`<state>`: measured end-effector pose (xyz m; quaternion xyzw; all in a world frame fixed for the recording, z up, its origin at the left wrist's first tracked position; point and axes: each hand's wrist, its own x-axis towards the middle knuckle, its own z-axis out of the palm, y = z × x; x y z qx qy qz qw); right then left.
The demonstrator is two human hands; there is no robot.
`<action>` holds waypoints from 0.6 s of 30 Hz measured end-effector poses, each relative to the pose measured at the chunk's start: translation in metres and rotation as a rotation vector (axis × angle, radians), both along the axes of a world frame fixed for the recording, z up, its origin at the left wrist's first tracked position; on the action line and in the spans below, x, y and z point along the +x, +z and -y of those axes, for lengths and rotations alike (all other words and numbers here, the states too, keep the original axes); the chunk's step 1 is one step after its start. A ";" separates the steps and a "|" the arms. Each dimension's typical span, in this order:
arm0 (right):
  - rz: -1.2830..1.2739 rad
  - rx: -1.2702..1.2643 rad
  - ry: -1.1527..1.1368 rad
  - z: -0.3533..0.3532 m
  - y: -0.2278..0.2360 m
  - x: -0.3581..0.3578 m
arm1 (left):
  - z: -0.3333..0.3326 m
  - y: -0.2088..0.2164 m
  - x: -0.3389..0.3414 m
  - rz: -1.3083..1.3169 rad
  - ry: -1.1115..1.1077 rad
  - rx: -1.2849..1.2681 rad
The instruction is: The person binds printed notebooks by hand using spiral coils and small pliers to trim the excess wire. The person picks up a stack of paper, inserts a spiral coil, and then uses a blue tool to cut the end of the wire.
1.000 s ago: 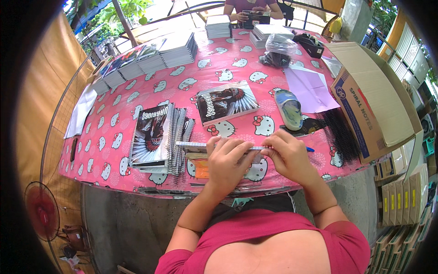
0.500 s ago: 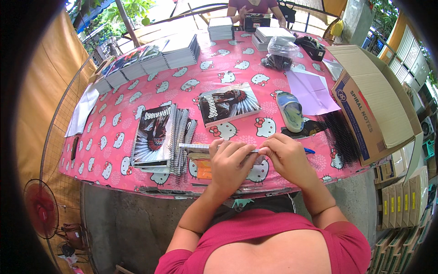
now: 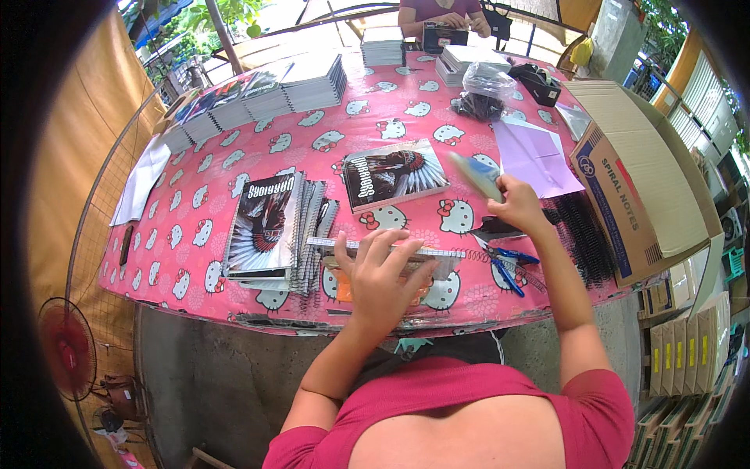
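Note:
My left hand (image 3: 380, 270) is closed over the top edge of a spiral notebook (image 3: 445, 252) that stands on edge near the table's front. Its fingers lie over the far side and the thumb is on the near side. A dark wire coil (image 3: 471, 255) sticks out past the notebook's right end. My right hand (image 3: 517, 205) grips a slipper (image 3: 478, 177) by one end, tilted and slightly blurred above the table. Blue-handled pliers (image 3: 512, 272) lie just below my right hand. To the left is a pile of notebooks (image 3: 266, 234) with a feathered-headdress cover; a similar notebook (image 3: 394, 175) lies flat beyond my left hand.
A bundle of black coils (image 3: 580, 238) lies beside an open cardboard box (image 3: 625, 187) on the right. Purple paper (image 3: 537, 156) and a plastic bag (image 3: 486, 82) are farther back. Notebook stacks (image 3: 312, 82) line the far left. Another person (image 3: 445, 17) sits across the table.
My right hand has left the notebook's edge, moved right and away from me, and picked up the slipper from the table. The pliers are now uncovered. My left hand stays on the notebook.

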<state>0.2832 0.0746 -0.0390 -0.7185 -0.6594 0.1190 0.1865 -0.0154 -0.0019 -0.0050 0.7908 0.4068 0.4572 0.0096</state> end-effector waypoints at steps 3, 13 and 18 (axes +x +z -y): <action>-1.006 0.164 0.245 0.018 -0.016 -0.007 | -0.004 -0.004 0.001 0.046 -0.066 -0.028; -1.315 -0.141 0.453 0.044 0.029 -0.053 | -0.007 -0.006 -0.003 0.119 -0.083 -0.134; -0.767 0.083 0.514 0.023 0.023 -0.045 | -0.006 0.002 -0.009 0.010 0.099 -0.068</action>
